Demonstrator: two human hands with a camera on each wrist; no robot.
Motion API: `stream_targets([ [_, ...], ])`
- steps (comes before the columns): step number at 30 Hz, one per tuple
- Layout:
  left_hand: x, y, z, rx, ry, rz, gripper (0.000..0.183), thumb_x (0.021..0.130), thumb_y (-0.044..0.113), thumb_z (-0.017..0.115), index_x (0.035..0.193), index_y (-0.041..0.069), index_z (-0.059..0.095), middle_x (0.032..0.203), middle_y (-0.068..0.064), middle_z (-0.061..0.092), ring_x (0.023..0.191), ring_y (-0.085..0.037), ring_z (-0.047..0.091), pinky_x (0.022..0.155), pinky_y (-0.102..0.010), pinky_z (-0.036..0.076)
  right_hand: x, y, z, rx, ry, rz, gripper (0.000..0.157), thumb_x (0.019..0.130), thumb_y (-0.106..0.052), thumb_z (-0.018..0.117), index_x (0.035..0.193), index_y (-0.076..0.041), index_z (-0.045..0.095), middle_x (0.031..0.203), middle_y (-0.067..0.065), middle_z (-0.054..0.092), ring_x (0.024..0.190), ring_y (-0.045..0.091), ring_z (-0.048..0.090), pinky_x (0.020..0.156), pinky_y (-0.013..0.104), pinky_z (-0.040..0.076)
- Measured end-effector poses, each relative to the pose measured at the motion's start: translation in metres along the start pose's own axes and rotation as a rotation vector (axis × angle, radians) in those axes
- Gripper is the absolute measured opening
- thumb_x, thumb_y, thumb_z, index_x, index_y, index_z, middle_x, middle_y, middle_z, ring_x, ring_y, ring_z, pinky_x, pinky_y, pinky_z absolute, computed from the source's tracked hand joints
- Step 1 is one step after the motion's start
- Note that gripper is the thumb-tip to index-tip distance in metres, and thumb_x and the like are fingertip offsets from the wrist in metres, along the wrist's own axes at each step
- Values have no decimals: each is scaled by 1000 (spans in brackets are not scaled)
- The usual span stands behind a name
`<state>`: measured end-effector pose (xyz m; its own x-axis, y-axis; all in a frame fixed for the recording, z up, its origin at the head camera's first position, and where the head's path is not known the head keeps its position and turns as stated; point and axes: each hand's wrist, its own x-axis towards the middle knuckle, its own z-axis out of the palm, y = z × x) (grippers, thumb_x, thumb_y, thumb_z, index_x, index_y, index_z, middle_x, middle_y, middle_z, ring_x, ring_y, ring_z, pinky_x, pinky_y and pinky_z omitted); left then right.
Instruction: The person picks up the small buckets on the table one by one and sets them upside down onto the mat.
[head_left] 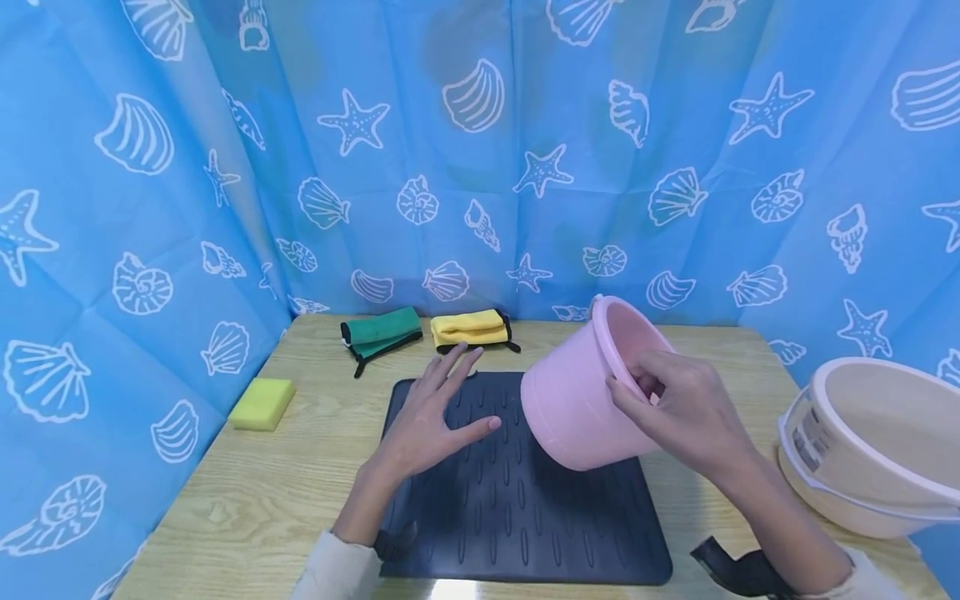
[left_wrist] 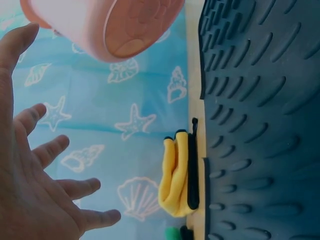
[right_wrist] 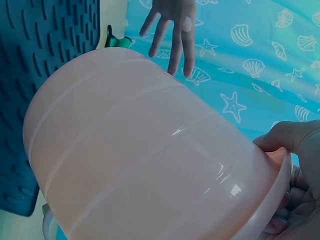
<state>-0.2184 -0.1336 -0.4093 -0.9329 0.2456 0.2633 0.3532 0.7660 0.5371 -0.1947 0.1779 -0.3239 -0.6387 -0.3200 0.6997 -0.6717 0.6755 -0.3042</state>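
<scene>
A pink bucket (head_left: 573,400) hangs tilted above the dark ribbed mat (head_left: 480,508), its mouth facing up and to the right. My right hand (head_left: 686,408) grips the bucket's rim, thumb outside and fingers curled inside, as the right wrist view also shows. Over the mat's left part, my left hand (head_left: 435,417) is spread with straight fingers, apart from the bucket and holding nothing. In the left wrist view the bucket's base (left_wrist: 145,30) shows beyond the left thumb.
A larger cream bucket (head_left: 806,433) with a handle stands at the right. Folded green (head_left: 382,329) and yellow (head_left: 468,327) cloths lie behind the mat. A yellow sponge (head_left: 261,404) sits at the left table edge. A blue shell-print curtain (head_left: 480,167) surrounds the table.
</scene>
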Motion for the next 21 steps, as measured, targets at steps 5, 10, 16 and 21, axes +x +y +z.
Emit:
stream_targets([
  [5, 0, 1, 1, -6, 7, -8, 89, 82, 77, 58, 155, 56, 11, 165, 20, 5, 153, -28, 3, 109, -74, 15, 1, 0, 5, 4, 4, -1, 20, 76, 1, 77, 75, -11, 61, 63, -8, 50, 57, 13, 50, 49, 21, 41],
  [10, 2, 1, 2, -17, 9, -3, 89, 82, 73, 60, 155, 54, 13, 166, 13, 11, 153, -29, 5, 109, -74, 16, 1, -1, 8, 18, 0, 8, 19, 76, 2, 76, 76, -10, 62, 64, -7, 50, 57, 11, 49, 48, 23, 42],
  [16, 3, 0, 3, -36, 8, -6, 89, 81, 78, 57, 155, 54, 15, 164, 21, 6, 153, -25, 6, 108, -74, 18, 1, -1, 14, 48, 8, 9, 18, 76, 3, 77, 78, -9, 63, 66, -7, 51, 59, 11, 51, 50, 21, 44],
  [21, 5, -1, 5, -69, 1, -3, 88, 82, 76, 59, 155, 54, 15, 163, 24, 4, 153, -22, 5, 108, -74, 19, 1, -2, 17, 73, 30, 15, 17, 76, 2, 76, 76, -9, 63, 65, -7, 50, 58, 10, 50, 51, 18, 43],
])
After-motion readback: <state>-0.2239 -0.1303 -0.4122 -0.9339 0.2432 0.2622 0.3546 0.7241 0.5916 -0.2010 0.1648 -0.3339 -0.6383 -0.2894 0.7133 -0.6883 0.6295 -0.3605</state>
